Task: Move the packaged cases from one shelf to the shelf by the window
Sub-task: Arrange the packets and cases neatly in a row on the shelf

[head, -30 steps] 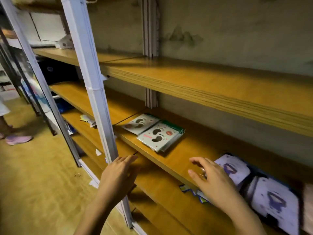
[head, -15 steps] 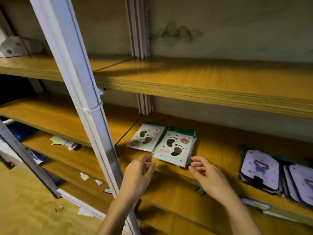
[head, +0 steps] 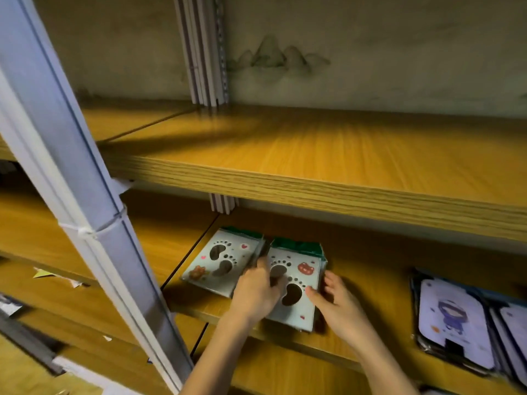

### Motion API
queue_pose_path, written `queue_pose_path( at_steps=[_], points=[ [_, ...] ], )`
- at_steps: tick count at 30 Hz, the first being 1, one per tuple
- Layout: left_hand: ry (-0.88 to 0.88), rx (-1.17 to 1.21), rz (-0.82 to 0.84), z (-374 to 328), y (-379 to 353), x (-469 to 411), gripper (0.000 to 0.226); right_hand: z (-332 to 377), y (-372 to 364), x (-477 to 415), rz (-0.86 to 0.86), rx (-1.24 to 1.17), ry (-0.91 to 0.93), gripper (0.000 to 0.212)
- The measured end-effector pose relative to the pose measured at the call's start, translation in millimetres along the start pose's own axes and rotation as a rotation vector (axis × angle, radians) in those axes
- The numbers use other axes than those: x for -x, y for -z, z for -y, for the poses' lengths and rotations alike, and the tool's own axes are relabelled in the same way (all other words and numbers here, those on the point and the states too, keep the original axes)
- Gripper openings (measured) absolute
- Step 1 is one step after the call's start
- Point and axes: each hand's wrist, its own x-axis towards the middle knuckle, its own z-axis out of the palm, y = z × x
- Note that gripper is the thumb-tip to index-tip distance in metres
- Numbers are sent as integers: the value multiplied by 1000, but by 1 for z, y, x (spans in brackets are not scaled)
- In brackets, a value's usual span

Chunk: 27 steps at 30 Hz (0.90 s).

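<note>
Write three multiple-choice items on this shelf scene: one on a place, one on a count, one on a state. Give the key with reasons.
1. Where do the pale green footprint-printed packaged case stacks lie?
A. on the top wooden shelf
B. on the shelf under it
C. on the floor

2. How many footprint stacks sit side by side?
A. one
B. two
C. four

3. What are the hands doing?
A. both touch the right footprint stack
B. both hang clear of the shelf
C. one grips the grey metal upright

Key:
1 B, they rest below the bare top wooden shelf.
2 B, a left and a right footprint stack show.
3 A, the left hand and right hand flank it, fingers on its edges.
</note>
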Motion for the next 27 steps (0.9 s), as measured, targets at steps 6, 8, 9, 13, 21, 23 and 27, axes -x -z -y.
queue_pose_path(
  at_steps=[6,8,9,13,21,23,27],
  points=[
    [-17,327,14,-4,-19,9,54,-19,10,-7,-31,-138,-72,67],
    [-12,380,35,-6,-24,13,59,-23,11,-5,-41,-231,-86,67],
    [-17,388,34,-7,-26,14,60,-24,10,-4,-49,-266,-92,69],
    [-80,366,3,-12,-26,18,60,-22,4,3,-99,-369,-86,73],
    [-163,543,-14,-1,24,21,55,23,-13,21,-184,-485,158,51],
    [-162,561,-46,17,50,13,44,42,-31,13,-125,-481,189,49],
    [-7,500,-55,49,81,-11,41,64,-84,-10,-90,-507,152,50]
  ],
)
